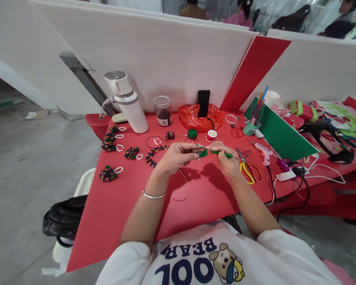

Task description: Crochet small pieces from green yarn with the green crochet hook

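Observation:
Above the middle of the red table, my left hand pinches a small green crocheted piece. My right hand is closed around a green-handled crochet hook whose tip points into that piece. Green yarn runs back from the piece to a small green yarn ball. A silver bangle circles my left wrist. A thin orange thread loops on the table under my left hand.
Several finished multicoloured crocheted pieces with pearl loops lie at left. A white thermos, jar, red bag and phone stand behind. Yellow-handled scissors, a glue gun, cables and a green board lie right.

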Available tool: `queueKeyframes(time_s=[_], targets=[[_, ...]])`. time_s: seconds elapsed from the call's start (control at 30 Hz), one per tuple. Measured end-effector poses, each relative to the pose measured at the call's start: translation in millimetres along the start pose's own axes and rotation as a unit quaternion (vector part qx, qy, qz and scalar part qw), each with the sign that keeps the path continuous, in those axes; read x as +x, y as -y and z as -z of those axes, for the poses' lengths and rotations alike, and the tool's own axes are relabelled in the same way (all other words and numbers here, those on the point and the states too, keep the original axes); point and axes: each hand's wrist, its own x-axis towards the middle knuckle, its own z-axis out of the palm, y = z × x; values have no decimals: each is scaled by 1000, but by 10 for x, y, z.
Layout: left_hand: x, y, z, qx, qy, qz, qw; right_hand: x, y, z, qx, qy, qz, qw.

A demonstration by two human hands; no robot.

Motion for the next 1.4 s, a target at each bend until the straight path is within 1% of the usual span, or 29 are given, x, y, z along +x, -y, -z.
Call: queueKeyframes(time_s=[0.07, 0.13, 0.33, 0.5, 0.67, 0.8, 0.9, 1.0, 1.13, 1.27, 1.4], targets=[[-17, -35, 18, 29, 10, 4, 1000, 67, 1, 73, 44, 34, -44, 997], [-36, -72, 13, 53, 17, 4, 998, 121, 12, 134, 69, 68, -67, 993], [-59, -94, -2, 70, 22, 0, 997, 193, 5, 244, 110, 131, -79, 982], [-54, -81, 13, 82, 21, 6, 996, 248, 49, 315, 96, 185, -100, 973], [-70, -112, 16, 109, 17, 16, 994, 330, 158, 355, 63, 240, -97, 964], [-60, -90, 32, 140, 15, -11, 990, 346, 216, 353, 21, 251, -91, 964], [-47, -67, 42, 178, 11, -39, 983, 335, 244, 344, -8, 244, -78, 967], [-46, -63, 34, 232, -7, -65, 970, 332, 279, 337, -55, 248, -52, 966], [-50, -49, 9, 293, -30, -89, 951, 342, 345, 307, -125, 266, -5, 956], [-37, -3, -5, 345, -56, -115, 930, 331, 428, 233, -180, 252, 49, 950], [-23, 30, -32, 384, -92, -131, 909, 310, 506, 160, -242, 249, 91, 933]])
